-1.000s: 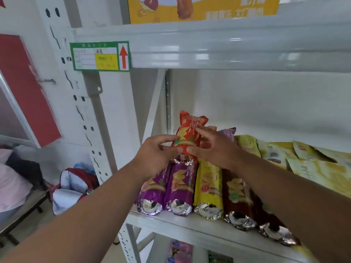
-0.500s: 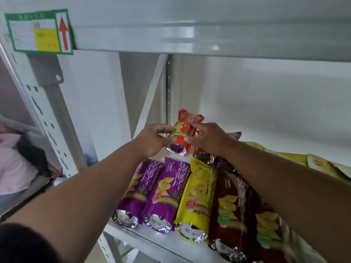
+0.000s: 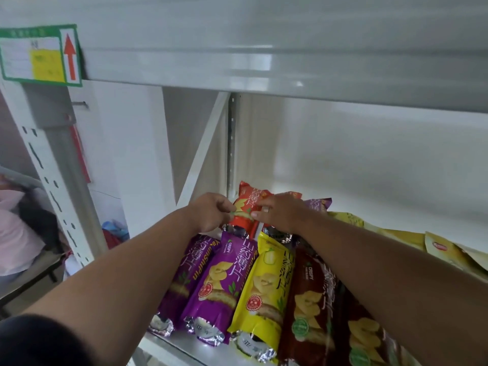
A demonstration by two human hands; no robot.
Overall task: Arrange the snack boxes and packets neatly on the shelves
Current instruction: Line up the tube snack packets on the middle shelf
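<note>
Shelf [image 3: 184, 344] carries a front row of sleeve packets [image 3: 224, 283]. Behind them, red packet [image 3: 247, 204] is pinched by left hand [image 3: 211, 215] and right hand [image 3: 280, 212]. Judged light, crinkly, crushable, slippery; hold mid-body.

Can't read the print on the green-bordered shelf label [image 3: 39, 55], way too blurry, and its left side is cut off by the frame. Orange packet [image 3: 247, 207] half covered by the left hand [image 3: 211, 215] and right hand [image 3: 282, 212], so can't really tell how the fingers sit on it. Purple packet [image 3: 318, 204] behind the right hand mostly hidden. Brown packets [image 3: 311, 299] partly under the right forearm and cropped at the bottom edge. Pale yellow pouches [image 3: 443, 249] run off the right edge. Blurry pink and dark stuff [image 3: 15, 233] at far left, no clue what.
</note>
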